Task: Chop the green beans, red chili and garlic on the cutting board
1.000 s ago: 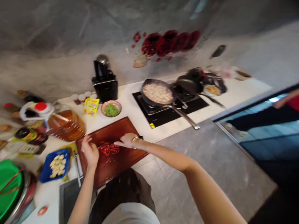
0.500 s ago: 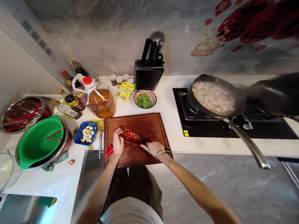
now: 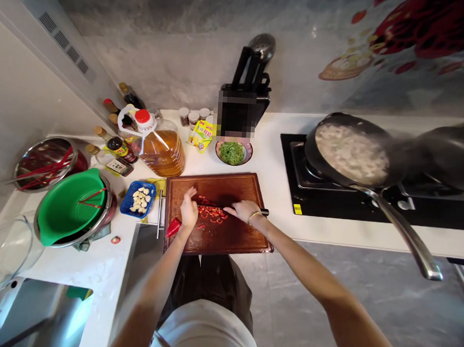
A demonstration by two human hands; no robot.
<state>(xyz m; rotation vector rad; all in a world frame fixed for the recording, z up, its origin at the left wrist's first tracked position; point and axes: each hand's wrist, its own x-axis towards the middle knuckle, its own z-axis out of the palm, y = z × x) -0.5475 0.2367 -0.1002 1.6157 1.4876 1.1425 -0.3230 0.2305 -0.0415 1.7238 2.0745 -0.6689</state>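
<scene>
Chopped red chilli lies in a loose scatter at the middle of the wooden cutting board, directly between the two hands and touching neither arm. At its right edge the right hand is curled, knuckles up, round a knife; only the black handle end shows, sticking out past the wrist towards the board's right edge, and the blade is hidden under the hand. A thin bangle sits on that wrist, and the right forearm runs in long and nearly straight from the lower right. The left hand rests on the board just left of the pile, fingers stretched away from the body and lying close together. An uncut red chilli end pokes out from under the heel of this hand at the board's left edge; whether the hand grips it or merely covers it cannot be told. The left forearm comes almost straight up from below. Beyond the board stand a bowl of green slices and an oil bottle; a blue dish of garlic sits just left, and a frying pan stands on the hob to the right.
</scene>
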